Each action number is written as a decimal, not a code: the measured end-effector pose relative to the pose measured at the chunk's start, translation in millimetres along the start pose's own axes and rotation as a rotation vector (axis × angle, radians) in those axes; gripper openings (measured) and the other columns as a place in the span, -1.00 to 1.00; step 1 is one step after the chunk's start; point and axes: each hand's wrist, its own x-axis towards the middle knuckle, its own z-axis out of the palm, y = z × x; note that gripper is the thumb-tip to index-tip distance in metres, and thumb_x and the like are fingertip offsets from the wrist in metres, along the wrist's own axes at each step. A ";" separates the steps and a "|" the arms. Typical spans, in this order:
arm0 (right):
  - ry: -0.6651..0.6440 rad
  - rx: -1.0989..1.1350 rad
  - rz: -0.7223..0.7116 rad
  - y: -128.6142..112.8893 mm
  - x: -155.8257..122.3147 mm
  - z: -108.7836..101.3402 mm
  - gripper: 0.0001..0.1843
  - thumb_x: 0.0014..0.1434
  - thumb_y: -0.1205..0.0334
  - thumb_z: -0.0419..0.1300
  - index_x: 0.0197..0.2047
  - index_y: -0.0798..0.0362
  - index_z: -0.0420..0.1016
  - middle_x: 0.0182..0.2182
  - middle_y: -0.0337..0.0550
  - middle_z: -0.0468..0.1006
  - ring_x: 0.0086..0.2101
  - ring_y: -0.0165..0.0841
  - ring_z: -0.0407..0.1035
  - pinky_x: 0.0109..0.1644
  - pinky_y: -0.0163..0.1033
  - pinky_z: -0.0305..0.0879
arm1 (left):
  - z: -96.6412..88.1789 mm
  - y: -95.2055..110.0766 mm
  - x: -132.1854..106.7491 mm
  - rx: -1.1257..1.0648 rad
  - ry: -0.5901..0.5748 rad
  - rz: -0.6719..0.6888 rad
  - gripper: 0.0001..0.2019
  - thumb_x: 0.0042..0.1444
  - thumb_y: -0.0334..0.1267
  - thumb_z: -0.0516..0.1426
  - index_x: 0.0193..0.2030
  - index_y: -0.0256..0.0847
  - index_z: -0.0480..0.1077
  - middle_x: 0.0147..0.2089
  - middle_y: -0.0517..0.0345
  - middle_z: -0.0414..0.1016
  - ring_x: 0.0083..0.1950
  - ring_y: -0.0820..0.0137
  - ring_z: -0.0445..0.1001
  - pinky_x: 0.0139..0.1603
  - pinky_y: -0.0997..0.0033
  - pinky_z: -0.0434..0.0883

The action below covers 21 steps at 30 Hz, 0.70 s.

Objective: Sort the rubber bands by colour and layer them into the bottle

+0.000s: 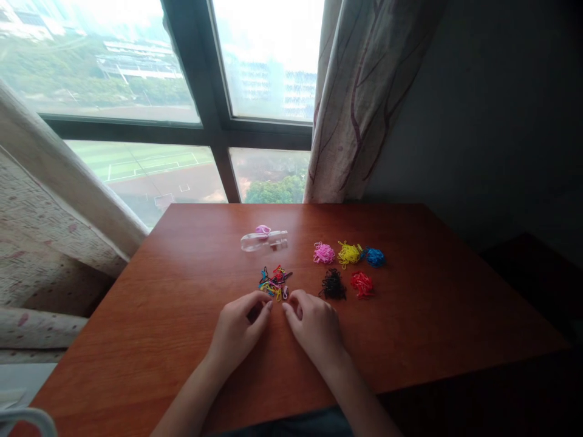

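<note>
A small mixed pile of coloured rubber bands [275,281] lies on the table just beyond my fingertips. My left hand [241,321] rests at the near left of this pile, fingers curled and thumb brought close to the index fingertip. Opposite it, my right hand [314,325] is curled the same way, nearest to a pale pink band [285,292] at the pile's edge. Anything pinched in either hand is too small to make out. To the right sit sorted heaps of bands: pink [324,252], yellow [349,254], blue [375,257], black [333,284] and red [362,284].
Behind the mixed pile, a clear plastic container [264,240] with a pink part lies on the brown wooden table [432,303]. A window [268,60] and patterned curtains [359,91] stand at the far edge. A white curved object [31,416] shows at lower left.
</note>
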 end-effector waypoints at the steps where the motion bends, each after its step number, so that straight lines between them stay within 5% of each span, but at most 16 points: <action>1: 0.001 -0.014 0.008 -1.3 2.3 1.4 -0.93 0.23 0.17 0.20 -0.27 -0.04 0.45 -0.41 -0.28 0.58 -0.40 -0.37 0.44 -0.36 -0.30 0.01 | 0.9 0.3 -0.2 0.013 -0.014 0.010 -0.83 0.21 -0.22 0.09 -0.29 -0.22 0.46 -0.45 0.22 0.47 -0.44 0.47 0.38 -0.36 0.52 0.29; 15: 0.090 0.062 -0.039 2.3 8.4 7.6 -0.88 0.23 0.31 0.14 -0.34 0.00 0.47 -0.48 -0.27 0.56 -0.47 -0.42 0.40 -0.39 -0.34 0.01 | 1.4 0.4 -0.5 0.113 -0.063 0.036 -0.85 0.23 -0.23 0.06 -0.24 -0.17 0.45 -0.34 0.18 0.55 -0.36 0.42 0.46 -0.29 0.49 0.33; 21: 0.189 0.104 -0.052 10.7 11.8 -12.5 -0.85 0.26 0.25 0.10 -0.27 0.01 0.50 -0.50 -0.25 0.55 -0.48 -0.41 0.39 -0.36 -0.35 0.06 | 1.9 -1.3 -0.8 0.137 -0.063 0.032 -0.84 0.23 -0.21 0.06 -0.25 -0.17 0.45 -0.37 0.18 0.54 -0.38 0.41 0.46 -0.32 0.48 0.32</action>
